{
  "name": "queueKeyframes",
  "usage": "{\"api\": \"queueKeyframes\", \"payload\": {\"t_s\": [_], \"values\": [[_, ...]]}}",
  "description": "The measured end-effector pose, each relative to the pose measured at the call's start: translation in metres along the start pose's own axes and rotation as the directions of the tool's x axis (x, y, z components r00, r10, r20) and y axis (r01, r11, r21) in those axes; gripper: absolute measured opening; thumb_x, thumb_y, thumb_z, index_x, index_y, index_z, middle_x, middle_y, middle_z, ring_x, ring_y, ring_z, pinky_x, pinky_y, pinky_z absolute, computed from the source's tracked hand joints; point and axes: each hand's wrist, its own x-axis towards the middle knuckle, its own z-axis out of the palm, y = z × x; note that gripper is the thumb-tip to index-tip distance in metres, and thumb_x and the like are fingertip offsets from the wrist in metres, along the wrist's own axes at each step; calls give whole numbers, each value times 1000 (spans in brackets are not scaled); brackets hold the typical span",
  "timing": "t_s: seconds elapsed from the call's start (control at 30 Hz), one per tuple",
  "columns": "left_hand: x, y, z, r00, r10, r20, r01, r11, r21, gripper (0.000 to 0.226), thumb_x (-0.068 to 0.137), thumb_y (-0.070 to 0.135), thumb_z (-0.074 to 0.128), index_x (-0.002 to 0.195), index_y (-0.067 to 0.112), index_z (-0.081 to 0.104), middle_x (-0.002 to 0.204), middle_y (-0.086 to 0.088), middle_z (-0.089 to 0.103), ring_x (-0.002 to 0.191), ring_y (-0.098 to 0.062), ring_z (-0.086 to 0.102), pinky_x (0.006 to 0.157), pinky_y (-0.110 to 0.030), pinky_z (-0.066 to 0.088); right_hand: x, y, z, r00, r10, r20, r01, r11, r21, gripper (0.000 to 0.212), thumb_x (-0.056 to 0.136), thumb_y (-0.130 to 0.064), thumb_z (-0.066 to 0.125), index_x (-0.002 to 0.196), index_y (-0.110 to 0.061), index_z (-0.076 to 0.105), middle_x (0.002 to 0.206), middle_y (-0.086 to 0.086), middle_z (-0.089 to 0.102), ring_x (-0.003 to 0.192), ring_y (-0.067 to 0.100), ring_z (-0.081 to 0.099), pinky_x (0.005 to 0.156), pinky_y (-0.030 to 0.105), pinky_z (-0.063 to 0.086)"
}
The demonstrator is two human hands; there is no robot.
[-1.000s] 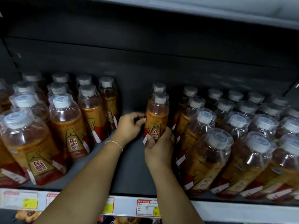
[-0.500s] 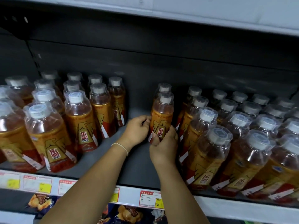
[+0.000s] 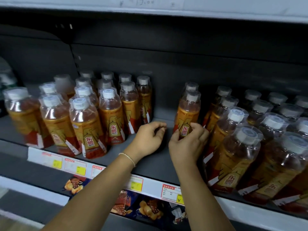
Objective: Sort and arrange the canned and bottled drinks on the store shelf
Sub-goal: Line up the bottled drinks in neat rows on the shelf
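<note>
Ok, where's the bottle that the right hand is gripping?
Head view, right of centre: the bottle stands on the shelf in the right hand, a gap to its left, packed rows to its right.

Every bottle (image 3: 187, 114) looks the same: amber-orange drink, gold label with a paler wing pattern, red band at the bottom, slanted white stripe, red lettering. The caps (image 3: 108, 93) are white under clear covers. The shelf (image 3: 150, 160) is dark grey, the price tags (image 3: 171, 192) are white with red edges and yellow patches, and the snack bags (image 3: 150, 209) below are dark blue with golden-brown food pictures.
</note>
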Motion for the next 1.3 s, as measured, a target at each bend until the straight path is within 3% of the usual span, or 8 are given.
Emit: {"api": "queueKeyframes", "payload": {"t_s": [0.17,0.47,0.53,0.63,0.73,0.9,1.13,1.3], "values": [[-22,9,-58,991,90,-97,-90,996,11,21,95,4,57,110,9,70,100,4,69,94,-2,64,86,-6,44,-23,-28,11,885,-345,312,295,935,195,24,78,-3,71,102,-3,66,100,15,63,93,34,62,80,49,53],[-79,10,-155,949,26,-315,-61,993,-103,24,89,22,53,105,32,67,86,9,71,80,-7,68,77,-32,57,-90,-113,58,650,-254,716,-12,939,344,41,70,-35,74,108,-22,63,94,-10,70,89,-1,66,78,29,55],[-91,4,-172,938,7,-348,-37,996,-79,24,89,22,52,103,28,70,83,9,71,77,-8,68,73,-31,57,-102,-124,69,683,-212,699,20,962,272,31,72,-33,76,99,-28,61,80,-17,64,74,-9,60,68,19,48],[-107,-10,-189,921,-28,-389,22,1000,-20,20,90,16,56,101,20,72,82,7,71,71,-11,66,64,-34,57,-117,-133,73,747,-151,648,6,975,220,50,65,-58,69,99,-22,61,90,-8,70,84,8,67,73,34,56],[-116,-26,-190,928,-83,-363,93,996,11,21,93,4,56,108,10,69,96,-4,69,82,-22,66,75,-44,56,-125,-132,70,784,-142,604,-8,971,239,45,72,-50,77,105,-22,65,96,-9,73,88,8,69,79,35,59],[-125,-30,-170,973,-100,-208,100,995,-6,31,99,13,49,128,9,60,119,-7,65,110,-21,59,98,-28,44,-135,-110,45,842,-73,535,-37,981,192,39,77,-49,77,110,-30,66,99,-16,71,93,0,67,85,31,58],[-99,-11,-115,991,-113,69,129,943,-306,31,104,25,41,103,9,68,93,-5,68,91,-17,62,80,-26,48,-113,-77,-7,949,23,315,7,996,-94,26,82,-56,66,95,-34,61,86,-17,66,83,6,63,63,10,39],[-70,-3,-73,953,-103,283,216,891,-401,32,105,27,39,116,9,64,117,-12,67,110,-24,63,101,-42,47,-89,-51,-31,964,125,234,-98,987,-124,39,80,-43,77,107,-23,58,101,-2,64,91,15,59,72,24,40]]}}
